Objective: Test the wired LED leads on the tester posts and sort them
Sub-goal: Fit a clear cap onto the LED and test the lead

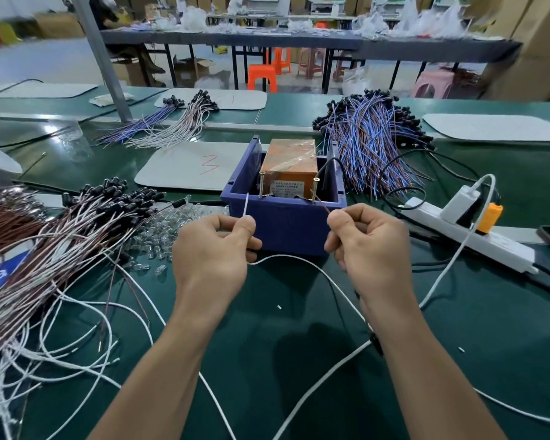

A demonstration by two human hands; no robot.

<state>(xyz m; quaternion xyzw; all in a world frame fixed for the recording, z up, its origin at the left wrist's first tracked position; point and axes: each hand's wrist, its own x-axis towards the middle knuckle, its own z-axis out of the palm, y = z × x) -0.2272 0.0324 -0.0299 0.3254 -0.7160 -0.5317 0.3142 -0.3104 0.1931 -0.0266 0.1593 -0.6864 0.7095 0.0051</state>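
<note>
An orange tester [289, 162] sits in a blue plastic box [285, 223] at the table's middle, with two upright screw posts, the left post [261, 183] and the right post [315, 189]. My left hand [215, 249] pinches a white wire end [245, 204] that points up just left of the left post. My right hand [367, 242] pinches a brown wire end [324, 208] just below the right post. The white lead [302, 261] loops between my hands toward me. Whether either wire touches a post is unclear.
A large pile of white and brown LED leads [61, 236] covers the left, with loose clear LEDs [169, 230] beside it. Blue and brown leads [369, 138] lie behind the box. Sorted bundles [172, 122] rest far left. A power strip [470, 236] lies right; a white mat [191, 166] is marked 3.
</note>
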